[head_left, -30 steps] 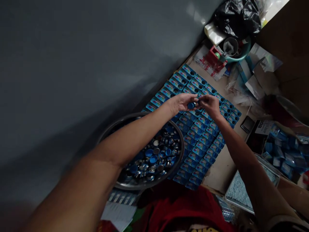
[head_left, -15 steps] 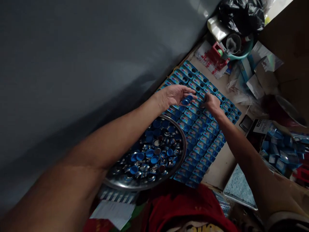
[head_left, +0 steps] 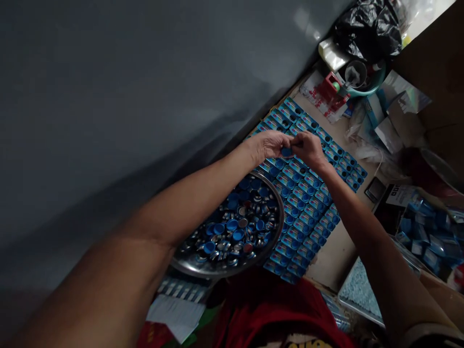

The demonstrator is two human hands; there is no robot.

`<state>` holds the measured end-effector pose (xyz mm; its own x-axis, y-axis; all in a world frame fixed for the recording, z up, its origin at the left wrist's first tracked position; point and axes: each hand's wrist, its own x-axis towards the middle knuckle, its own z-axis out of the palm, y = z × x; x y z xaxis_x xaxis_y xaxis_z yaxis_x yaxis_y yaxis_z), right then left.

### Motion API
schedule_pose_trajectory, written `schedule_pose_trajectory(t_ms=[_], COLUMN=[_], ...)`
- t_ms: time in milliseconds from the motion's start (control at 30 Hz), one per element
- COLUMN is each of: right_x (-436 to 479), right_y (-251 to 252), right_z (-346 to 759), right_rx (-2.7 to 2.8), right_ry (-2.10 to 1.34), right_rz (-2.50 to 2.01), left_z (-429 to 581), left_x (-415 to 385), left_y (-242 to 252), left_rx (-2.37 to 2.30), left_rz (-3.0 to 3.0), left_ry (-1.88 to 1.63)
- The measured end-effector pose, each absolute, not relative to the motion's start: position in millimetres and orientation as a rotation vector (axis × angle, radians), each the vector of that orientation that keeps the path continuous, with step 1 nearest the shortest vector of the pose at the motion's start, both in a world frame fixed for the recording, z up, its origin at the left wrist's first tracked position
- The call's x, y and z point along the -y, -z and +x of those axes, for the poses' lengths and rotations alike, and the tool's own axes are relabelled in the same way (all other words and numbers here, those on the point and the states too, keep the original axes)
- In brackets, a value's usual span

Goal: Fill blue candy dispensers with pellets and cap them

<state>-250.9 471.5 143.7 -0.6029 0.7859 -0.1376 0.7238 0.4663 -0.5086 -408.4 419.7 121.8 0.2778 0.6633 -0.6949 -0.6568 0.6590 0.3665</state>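
Note:
My left hand (head_left: 268, 144) is held palm up over the rows of small blue cards, its fingers curled round a few small round blue caps (head_left: 286, 152). Against those fingertips, my right hand (head_left: 311, 149) is closed in a pinch at the caps; whether one is between its fingers is hidden. The blue cards (head_left: 303, 209) lie edge to edge in slanting rows. Many nearer cards carry a blue disc at one end, while several farther ones show a dark round spot there. Below my left forearm sits a round metal tray (head_left: 281, 217) heaped with loose blue and silver caps.
A grey wall (head_left: 145, 87) runs along the left. At the back stand a teal basin (head_left: 373, 88), a red tape dispenser (head_left: 331, 89) and a black plastic bag (head_left: 369, 31). On the right are a phone-like dark object (head_left: 375, 189), blue packages (head_left: 427, 227) and a tray of pale-blue material (head_left: 358, 290).
My right hand has moved left from over the cards to meet my left hand. The left fingers have curled in around the caps. The view has shifted slightly.

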Motion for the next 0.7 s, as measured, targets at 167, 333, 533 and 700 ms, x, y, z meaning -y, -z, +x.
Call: schedule_pose_trajectory(t_ms=[167,333,533,700], right_x=[-507.4,-515.3,-535.2,-520.5], right_y=[-132.4,-117.8,-109.5,-116.9], right_z=[-239.3,-254.2,-269.8,-272.5], right_rx=[2.498,2.783,2.868,2.797], right_ry=[-0.671,-0.545,-0.453,-0.498], right_rz=[-1.583,-1.681,-1.885,-1.762], left_z=[-432.7,-450.7,-446.1,-437.7], left_x=[-426.0,-424.1,-429.6,-425.3], left_y=[-124.8,-120.4,-114.8,-119.8], left_rx=[-1.062,-1.118,-1.01,-0.999], left_rz=[-0.054,-0.089,-0.12,-0.17], left_ry=[-0.935,-0.975,-1.032,-1.088])
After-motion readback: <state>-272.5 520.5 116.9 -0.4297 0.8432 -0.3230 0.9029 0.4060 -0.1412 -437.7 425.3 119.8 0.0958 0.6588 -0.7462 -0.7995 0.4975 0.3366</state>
